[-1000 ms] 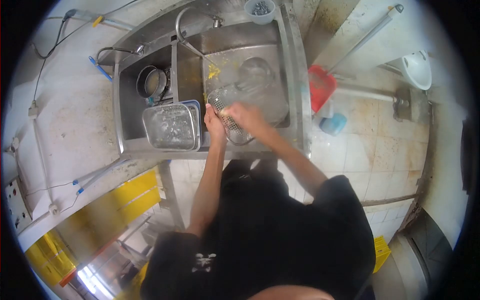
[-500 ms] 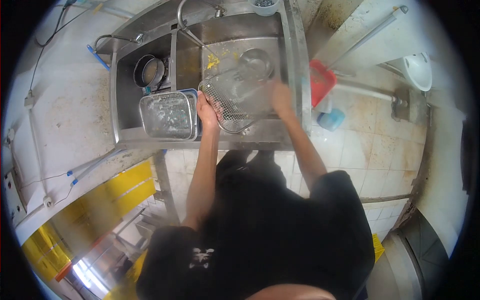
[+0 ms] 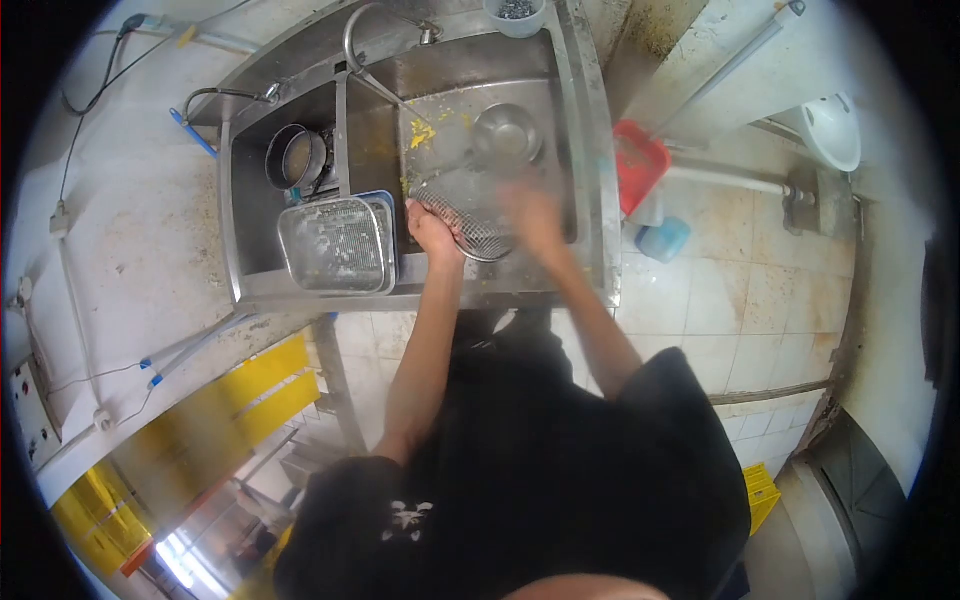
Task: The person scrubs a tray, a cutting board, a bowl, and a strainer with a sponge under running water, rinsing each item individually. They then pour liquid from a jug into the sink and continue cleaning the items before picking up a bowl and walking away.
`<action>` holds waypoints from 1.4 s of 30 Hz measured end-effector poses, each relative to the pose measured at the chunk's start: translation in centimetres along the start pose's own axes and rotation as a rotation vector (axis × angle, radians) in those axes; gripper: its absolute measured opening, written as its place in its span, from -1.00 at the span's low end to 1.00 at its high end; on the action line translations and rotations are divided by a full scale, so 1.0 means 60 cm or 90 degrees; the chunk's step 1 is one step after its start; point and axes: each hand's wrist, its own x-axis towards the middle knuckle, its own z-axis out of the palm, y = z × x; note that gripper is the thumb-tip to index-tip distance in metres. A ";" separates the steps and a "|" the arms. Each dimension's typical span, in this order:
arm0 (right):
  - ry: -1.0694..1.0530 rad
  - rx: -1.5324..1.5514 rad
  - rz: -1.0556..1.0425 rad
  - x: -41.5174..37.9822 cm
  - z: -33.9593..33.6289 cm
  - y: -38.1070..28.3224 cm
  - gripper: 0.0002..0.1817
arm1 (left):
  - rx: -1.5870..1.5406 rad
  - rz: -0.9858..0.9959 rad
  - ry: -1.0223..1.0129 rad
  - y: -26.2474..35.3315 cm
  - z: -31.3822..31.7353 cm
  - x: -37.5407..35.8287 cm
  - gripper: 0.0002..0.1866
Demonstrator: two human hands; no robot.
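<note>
Mesh tray between the hands (right one blurred)

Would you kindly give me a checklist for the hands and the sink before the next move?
1. Left hand gripping the mesh basket: ok.
2. Right hand in clear view: not ok, it is blurred.
3. Anything in the right hand: cannot tell.
4. Large basin free of yellow scraps: not ok, they lie near its middle divider.
5. Round metal bowl inside the large basin: ok.
6. Water running from the curved faucet: cannot tell.
</note>
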 end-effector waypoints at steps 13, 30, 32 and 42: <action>0.233 0.034 0.166 0.066 -0.083 0.027 -0.80 | -0.044 -0.214 0.108 0.017 -0.034 0.008 -0.54; -0.141 -0.023 -0.174 0.102 -0.001 -0.177 -0.80 | 0.143 0.104 -0.075 0.044 0.031 -0.010 -0.48; -0.122 0.008 -0.324 0.032 -0.003 -0.135 -0.83 | 0.054 0.061 -0.040 0.065 0.037 -0.021 -0.54; -0.137 -0.167 -0.218 0.163 -0.021 -0.161 -0.83 | 0.289 -0.009 -0.159 0.044 0.021 -0.038 -0.49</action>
